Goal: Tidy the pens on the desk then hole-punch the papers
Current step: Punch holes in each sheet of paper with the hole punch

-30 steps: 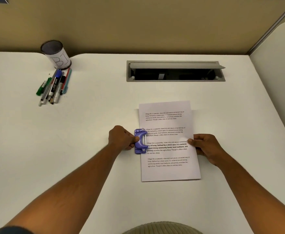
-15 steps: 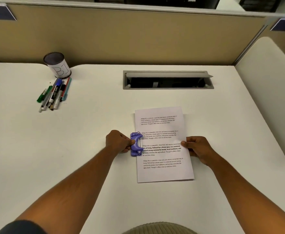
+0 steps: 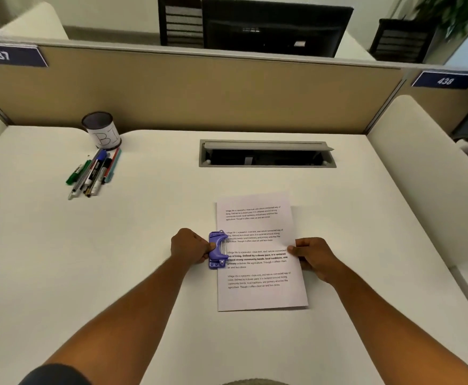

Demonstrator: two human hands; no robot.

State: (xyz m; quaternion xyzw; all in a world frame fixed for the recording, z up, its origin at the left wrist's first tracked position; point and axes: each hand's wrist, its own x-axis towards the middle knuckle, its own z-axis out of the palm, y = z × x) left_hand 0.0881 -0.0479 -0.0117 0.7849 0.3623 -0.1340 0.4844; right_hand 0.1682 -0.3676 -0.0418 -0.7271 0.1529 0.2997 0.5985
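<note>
A printed sheet of paper [image 3: 258, 295] lies flat on the white desk [image 3: 116, 259]. A purple hole punch [image 3: 216, 250] sits over the middle of the paper's left edge. My left hand [image 3: 190, 247] grips the punch from its left side, thumb on the handle. My right hand [image 3: 312, 257] pinches the paper's right edge, thumb on top. Several pens and markers [image 3: 94, 170] lie side by side at the far left, just in front of a pen cup [image 3: 102, 131] marked with letters. The cup stands upright and looks empty.
A grey cable hatch [image 3: 266, 154] is set into the desk behind the paper, its lid raised. A tan partition [image 3: 199, 90] closes the back of the desk. A cream side panel [image 3: 421, 176] rises on the right. A monitor stands beyond the partition.
The view has tilted upward, so the partition top and the monitor behind it now show. Hands, punch and paper keep the same hold and place on the desk.
</note>
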